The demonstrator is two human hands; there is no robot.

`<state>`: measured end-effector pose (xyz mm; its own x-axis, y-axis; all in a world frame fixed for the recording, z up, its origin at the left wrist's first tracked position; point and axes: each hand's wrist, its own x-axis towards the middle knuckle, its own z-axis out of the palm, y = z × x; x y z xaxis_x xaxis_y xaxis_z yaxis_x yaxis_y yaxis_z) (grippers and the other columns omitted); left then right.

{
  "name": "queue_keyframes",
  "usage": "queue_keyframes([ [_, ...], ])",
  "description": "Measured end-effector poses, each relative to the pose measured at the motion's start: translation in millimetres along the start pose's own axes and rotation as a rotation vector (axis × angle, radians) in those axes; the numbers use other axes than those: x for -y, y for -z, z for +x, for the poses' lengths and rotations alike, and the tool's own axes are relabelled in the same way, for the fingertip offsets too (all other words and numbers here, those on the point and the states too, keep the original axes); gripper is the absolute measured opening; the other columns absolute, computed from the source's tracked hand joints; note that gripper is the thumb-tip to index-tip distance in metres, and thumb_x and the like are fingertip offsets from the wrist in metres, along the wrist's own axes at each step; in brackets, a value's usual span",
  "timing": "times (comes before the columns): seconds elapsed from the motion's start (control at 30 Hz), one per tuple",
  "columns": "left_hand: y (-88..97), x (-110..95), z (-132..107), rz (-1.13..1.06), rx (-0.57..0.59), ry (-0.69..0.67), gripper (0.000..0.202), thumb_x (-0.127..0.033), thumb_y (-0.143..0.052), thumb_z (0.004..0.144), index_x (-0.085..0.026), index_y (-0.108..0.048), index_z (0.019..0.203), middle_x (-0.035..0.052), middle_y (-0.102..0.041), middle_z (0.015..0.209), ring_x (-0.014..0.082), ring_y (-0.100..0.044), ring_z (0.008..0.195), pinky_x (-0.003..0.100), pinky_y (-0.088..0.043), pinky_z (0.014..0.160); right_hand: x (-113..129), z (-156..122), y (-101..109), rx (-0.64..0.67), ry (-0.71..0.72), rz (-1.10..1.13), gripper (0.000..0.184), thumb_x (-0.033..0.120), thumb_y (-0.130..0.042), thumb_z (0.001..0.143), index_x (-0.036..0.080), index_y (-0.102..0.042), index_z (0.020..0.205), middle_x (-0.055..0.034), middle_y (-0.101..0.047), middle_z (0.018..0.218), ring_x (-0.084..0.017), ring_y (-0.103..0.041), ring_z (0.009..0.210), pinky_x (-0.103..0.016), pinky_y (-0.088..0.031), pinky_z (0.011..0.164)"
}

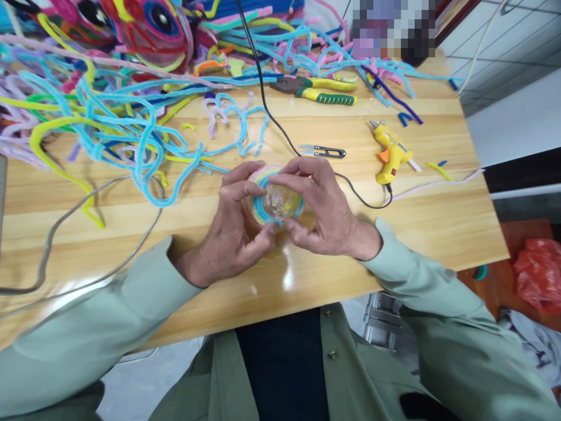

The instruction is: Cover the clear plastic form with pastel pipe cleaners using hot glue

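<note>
Between my hands is a small round piece (279, 202), clear in the middle and ringed with pink, yellow and light blue fuzzy pipe cleaner. My left hand (239, 219) grips its left side, index finger at the upper rim and thumb at the lower one. From the right, my right hand (322, 207) pinches the same piece, its fingers curled over the top edge and its thumb below. Just beyond my right hand lie small thread snips (323, 151). My fingers cover part of the ring.
A yellow glue gun (391, 153) with a black cord lies on the right. Green-yellow pliers (318, 90) rest farther back. Tangled pipe cleaners (146, 128) spread over the left and back, near a colourful figure (153, 29). A grey cable (50, 240) crosses the left side.
</note>
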<state>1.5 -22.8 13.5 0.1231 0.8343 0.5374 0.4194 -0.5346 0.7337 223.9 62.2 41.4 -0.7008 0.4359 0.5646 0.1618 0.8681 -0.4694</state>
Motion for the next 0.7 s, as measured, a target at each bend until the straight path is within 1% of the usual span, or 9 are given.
queue_keyframes([
  [0.1,-1.3,-4.1,0.5,0.001,-0.027,0.012,0.044,-0.059,-0.066,0.112,-0.04,-0.046,0.146,0.0111,-0.052,0.161,0.0375,-0.055,0.157,0.076,-0.055,0.125,3.4,-1.2,0.8,0.057,-0.095,-0.037,0.067,0.041,-0.066,0.095,0.041,-0.049,0.16,-0.0076,-0.063,0.147,-0.036,-0.065,0.14,-0.065,-0.058,0.119],
  [0.17,-1.9,-5.5,0.7,0.009,-0.029,0.012,0.043,-0.059,-0.065,0.113,-0.04,-0.046,0.146,0.0118,-0.052,0.16,0.0369,-0.056,0.156,0.076,-0.056,0.125,5.1,-1.7,1.3,0.112,-0.18,-0.065,0.07,0.042,-0.071,0.092,0.045,-0.05,0.159,-0.0054,-0.064,0.148,-0.037,-0.065,0.143,-0.067,-0.058,0.121],
  [0.23,-2.3,-6.0,0.7,0.012,-0.034,0.02,0.043,-0.061,-0.064,0.113,-0.04,-0.046,0.147,0.0113,-0.052,0.159,0.0364,-0.056,0.157,0.075,-0.056,0.126,5.7,-1.8,1.5,0.135,-0.218,-0.072,0.071,0.043,-0.074,0.09,0.047,-0.052,0.157,-0.0045,-0.064,0.149,-0.037,-0.065,0.144,-0.068,-0.058,0.122],
  [0.33,-2.9,-5.8,-0.1,0.004,-0.038,0.027,0.045,-0.063,-0.065,0.113,-0.042,-0.046,0.147,0.0097,-0.052,0.159,0.0363,-0.057,0.157,0.075,-0.055,0.127,5.6,-1.5,1.6,0.116,-0.176,-0.069,0.071,0.041,-0.072,0.091,0.044,-0.05,0.159,-0.005,-0.064,0.149,-0.036,-0.065,0.143,-0.067,-0.058,0.122],
  [0.43,-3.5,-5.1,-0.9,0.011,-0.036,0.011,0.046,-0.06,-0.066,0.113,-0.041,-0.046,0.149,0.0096,-0.051,0.159,0.0348,-0.056,0.157,0.073,-0.057,0.127,5.1,-1.4,1.8,0.1,-0.143,-0.061,0.07,0.04,-0.068,0.093,0.045,-0.048,0.159,-0.005,-0.063,0.148,-0.035,-0.064,0.142,-0.064,-0.058,0.12],
  [0.57,-3.2,-4.5,-1.3,0.018,-0.036,0.004,0.045,-0.058,-0.065,0.113,-0.04,-0.045,0.149,0.0093,-0.051,0.16,0.0339,-0.054,0.158,0.072,-0.057,0.127,4.2,-1.1,1.8,0.093,-0.135,-0.063,0.067,0.041,-0.069,0.094,0.041,-0.051,0.158,-0.007,-0.062,0.145,-0.036,-0.065,0.141,-0.065,-0.058,0.118],
  [0.63,-2.4,-4.5,-1.6,0.013,-0.025,-0.012,0.044,-0.049,-0.067,0.113,-0.038,-0.045,0.149,0.011,-0.05,0.161,0.033,-0.053,0.159,0.071,-0.057,0.128,4.8,0.2,2.5,0.05,-0.074,-0.042,0.064,0.038,-0.068,0.095,0.034,-0.054,0.157,-0.0101,-0.062,0.142,-0.036,-0.066,0.138,-0.063,-0.059,0.117],
  [0.7,-1.3,-4.7,-2.4,0.004,-0.011,-0.046,0.047,-0.033,-0.069,0.11,-0.032,-0.044,0.15,0.0159,-0.049,0.163,0.0321,-0.051,0.16,0.069,-0.056,0.129,6.5,2.4,4.1,0.008,0.002,-0.021,0.061,0.032,-0.066,0.094,0.025,-0.057,0.154,-0.0143,-0.061,0.141,-0.034,-0.067,0.134,-0.057,-0.061,0.115],
])
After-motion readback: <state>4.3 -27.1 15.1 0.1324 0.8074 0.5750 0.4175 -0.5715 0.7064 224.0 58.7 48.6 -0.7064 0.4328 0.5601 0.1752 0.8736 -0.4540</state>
